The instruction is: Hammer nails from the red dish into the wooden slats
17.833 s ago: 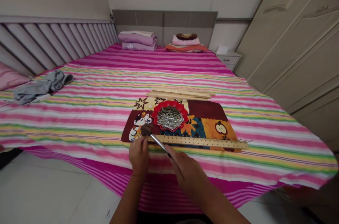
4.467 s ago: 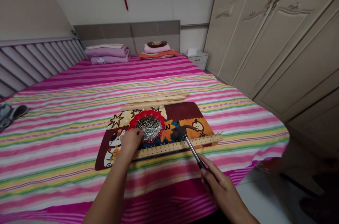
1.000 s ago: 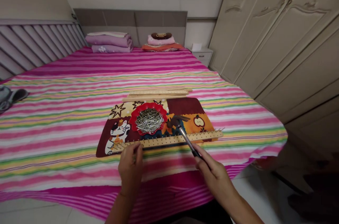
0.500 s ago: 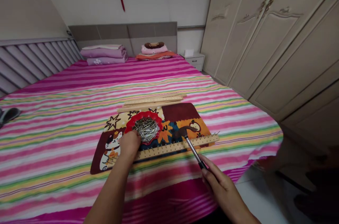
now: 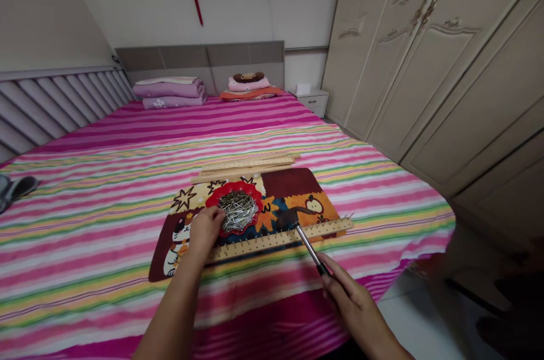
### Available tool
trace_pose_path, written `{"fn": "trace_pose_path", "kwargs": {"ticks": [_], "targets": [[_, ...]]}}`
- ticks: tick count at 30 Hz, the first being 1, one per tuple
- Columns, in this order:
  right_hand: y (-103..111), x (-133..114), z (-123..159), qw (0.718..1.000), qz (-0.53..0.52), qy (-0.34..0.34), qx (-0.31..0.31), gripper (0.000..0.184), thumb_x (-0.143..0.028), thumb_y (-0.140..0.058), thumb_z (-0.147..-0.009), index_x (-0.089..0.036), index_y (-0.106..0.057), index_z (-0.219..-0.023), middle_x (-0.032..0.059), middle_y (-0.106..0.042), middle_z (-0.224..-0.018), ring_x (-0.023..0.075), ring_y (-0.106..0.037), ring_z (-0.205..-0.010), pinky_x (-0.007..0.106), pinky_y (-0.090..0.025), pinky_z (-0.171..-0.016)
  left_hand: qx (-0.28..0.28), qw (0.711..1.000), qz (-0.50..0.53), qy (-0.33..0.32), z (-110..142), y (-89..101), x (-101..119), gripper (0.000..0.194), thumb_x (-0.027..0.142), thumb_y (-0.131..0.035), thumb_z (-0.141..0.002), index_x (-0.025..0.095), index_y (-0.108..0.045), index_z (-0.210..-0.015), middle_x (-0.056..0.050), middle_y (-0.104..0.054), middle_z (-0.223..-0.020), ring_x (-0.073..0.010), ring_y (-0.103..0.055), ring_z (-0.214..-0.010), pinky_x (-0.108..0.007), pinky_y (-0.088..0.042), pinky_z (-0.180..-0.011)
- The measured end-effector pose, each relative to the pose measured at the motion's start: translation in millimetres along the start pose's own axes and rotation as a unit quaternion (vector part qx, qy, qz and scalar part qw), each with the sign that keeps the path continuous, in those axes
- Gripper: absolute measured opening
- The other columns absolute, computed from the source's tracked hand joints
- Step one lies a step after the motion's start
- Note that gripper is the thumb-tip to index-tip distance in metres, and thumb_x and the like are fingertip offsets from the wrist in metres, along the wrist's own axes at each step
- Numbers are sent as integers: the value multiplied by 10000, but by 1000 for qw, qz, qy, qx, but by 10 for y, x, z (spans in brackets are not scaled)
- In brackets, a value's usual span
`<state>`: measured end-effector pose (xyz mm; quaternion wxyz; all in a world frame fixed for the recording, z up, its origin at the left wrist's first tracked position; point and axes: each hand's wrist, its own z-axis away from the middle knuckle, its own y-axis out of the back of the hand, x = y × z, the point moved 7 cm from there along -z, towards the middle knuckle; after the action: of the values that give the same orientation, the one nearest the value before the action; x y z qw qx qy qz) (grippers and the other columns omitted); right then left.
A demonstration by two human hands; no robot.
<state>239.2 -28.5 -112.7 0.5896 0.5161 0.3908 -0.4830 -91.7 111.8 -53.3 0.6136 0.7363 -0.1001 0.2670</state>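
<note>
My right hand (image 5: 351, 295) is wrapped round the black grip of a claw hammer (image 5: 308, 245). Its dark head rests low over the mat, by the far edge of a pale wooden strip (image 5: 261, 242). That strip has rows of holes, with several nails standing up along it. My left hand (image 5: 204, 228) reaches to the near left side of a red scalloped bowl (image 5: 211, 199), fingertips pinched together at the pile of silver nails (image 5: 239, 214). Whatever lies between those fingertips is too small to make out. My left hand and wrist cover the strip's left end.
Under the bowl and strip lies a patterned mat (image 5: 287, 183) on a striped bedspread (image 5: 106, 178). Behind it are more wooden strips (image 5: 249, 165). Folded bedding (image 5: 170, 90) sits by the headboard, a grey cloth item (image 5: 17, 190) lies far left, and a wardrobe (image 5: 399, 82) stands right.
Over the last second my left hand has moved from the strip's left end up to the bowl of nails. My right hand keeps hold of the hammer; the view has tilted up.
</note>
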Motion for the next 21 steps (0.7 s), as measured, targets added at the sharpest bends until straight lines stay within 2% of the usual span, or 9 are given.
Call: {"fn": "trace_pose_path", "kwargs": {"ticks": [2, 3, 6, 8, 12, 16, 21], "targets": [[-9, 4, 0, 1000, -3, -1, -4, 539, -469, -518, -846, -216, -553, -1320, 12, -653, -728, 167, -577, -665, 241, -476, -640, 17, 987, 154, 47, 8, 33, -119, 150, 324, -594, -690, 204, -667, -742, -6, -662, -671, -157, -595, -650, -271, -436, -646], [-12, 7, -1, 1000, -4, -1, -5, 544, -471, -518, -845, -213, -550, -1322, 12, -652, -735, 165, -575, -666, 239, -475, -646, 21, 969, 237, 71, 22, 36, -167, 181, 332, -627, -652, 196, -669, -766, 11, -640, -610, -143, -580, -595, -262, -441, -611], [-28, 22, -9, 1000, -13, 2, -13, 559, -475, -513, -846, -206, -534, -1335, 8, -644, -736, 157, -568, -671, 232, -470, -663, 29, 885, 445, 130, 95, 38, -219, 306, 288, -717, -539, 157, -663, -809, 34, -607, -541, -103, -548, -503, -219, -447, -521], [-45, 38, -10, 1000, -15, 0, -23, 568, -473, -507, -850, -204, -517, -1349, 3, -633, -725, 150, -559, -666, 225, -464, -657, 24, 840, 516, 167, 170, 48, -204, 286, 214, -736, -508, 132, -666, -773, 16, -632, -565, -84, -562, -510, -185, -456, -501], [-48, 44, 8, 999, -21, -8, -24, 577, -474, -523, -840, -203, -516, -1349, 2, -628, -734, 142, -549, -667, 219, -454, -651, -19, 782, 580, 227, 382, 77, -149, 186, 66, -690, -530, 104, -687, -711, -30, -676, -630, -82, -615, -572, -164, -509, -541], [-45, 7, 39, 999, -30, -13, -15, 566, -470, -531, -833, -202, -535, -1331, -3, -612, -695, 140, -540, -644, 226, -449, -626, -42, 760, 608, 227, 628, 104, -172, 275, 41, -725, -511, 107, -714, -778, -54, -711, -720, -109, -652, -639, -186, -551, -597], [-93, -20, 46, 999, -33, -17, -25, 566, -458, -527, -834, -190, -531, -1333, -21, -553, -626, 126, -491, -585, 218, -404, -557, 3, 762, 604, 236, 971, 1, -367, 268, 159, -810, -495, 113, -712, -740, -34, -705, -721, -97, -625, -596, -167, -534, -518]]}}
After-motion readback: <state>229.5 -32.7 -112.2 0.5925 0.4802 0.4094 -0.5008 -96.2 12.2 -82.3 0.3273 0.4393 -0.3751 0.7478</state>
